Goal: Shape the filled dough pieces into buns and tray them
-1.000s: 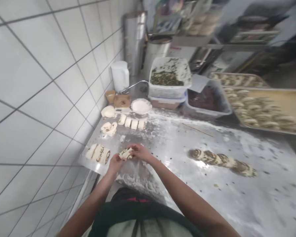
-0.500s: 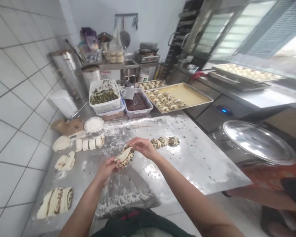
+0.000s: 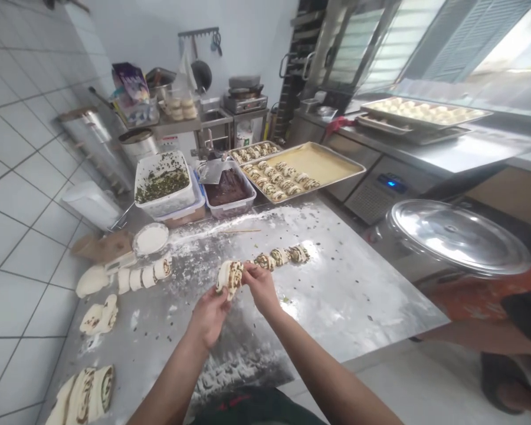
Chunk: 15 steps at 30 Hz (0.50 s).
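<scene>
Both my hands hold a small piece of swirled dough (image 3: pixel 229 278) with dark green filling above the floured steel table (image 3: pixel 336 307). My left hand (image 3: pixel 210 316) grips it from below, and my right hand (image 3: pixel 260 289) pinches its right side. Just beyond my right hand lies a row of cut swirled rolls (image 3: pixel 279 255). To the left are pale cut dough slices (image 3: pixel 141 278), flattened dough pieces (image 3: pixel 100 316), and a long filled dough log (image 3: pixel 82 395) at the near edge.
A tiled wall (image 3: pixel 26 236) runs along the table's left side. Behind stand a bowl of flour (image 3: pixel 150 239), a tub of green filling (image 3: pixel 163 186), a tub of dark paste (image 3: pixel 228 192) and a tray of rolls (image 3: pixel 292 171). A large steel lid (image 3: pixel 460 236) and another person's arm (image 3: pixel 469 336) are right.
My view has risen and swung from the table and wall toward the room. The dough piece has turned more upright between my hands, which have moved slightly apart.
</scene>
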Each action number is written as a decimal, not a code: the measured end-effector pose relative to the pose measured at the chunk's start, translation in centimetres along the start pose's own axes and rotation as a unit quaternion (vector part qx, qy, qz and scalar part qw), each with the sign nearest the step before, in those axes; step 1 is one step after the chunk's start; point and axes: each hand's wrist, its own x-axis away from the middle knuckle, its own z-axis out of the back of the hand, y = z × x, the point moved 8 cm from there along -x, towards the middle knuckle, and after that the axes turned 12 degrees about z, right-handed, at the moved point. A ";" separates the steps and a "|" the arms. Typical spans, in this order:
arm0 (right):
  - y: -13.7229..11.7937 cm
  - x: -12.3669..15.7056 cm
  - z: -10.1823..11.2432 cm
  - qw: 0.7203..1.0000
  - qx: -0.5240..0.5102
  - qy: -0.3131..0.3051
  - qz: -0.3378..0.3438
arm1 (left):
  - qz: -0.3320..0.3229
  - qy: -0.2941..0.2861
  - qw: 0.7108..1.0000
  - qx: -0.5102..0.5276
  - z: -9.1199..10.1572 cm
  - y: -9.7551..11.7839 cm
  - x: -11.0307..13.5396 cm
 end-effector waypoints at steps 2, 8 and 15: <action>1.0 0.9 0.1 0.999 0.020 0.017 -0.035 | -0.067 0.047 0.997 -0.019 -0.1 0.5 -0.9; 3.5 4.2 -1.5 0.988 -0.048 -0.016 -0.146 | -0.123 0.140 0.980 -0.066 1.0 -0.2 -4.1; 5.6 4.6 -0.6 0.942 -0.192 -0.005 -0.274 | -0.324 0.115 0.865 -0.365 0.9 1.3 -2.3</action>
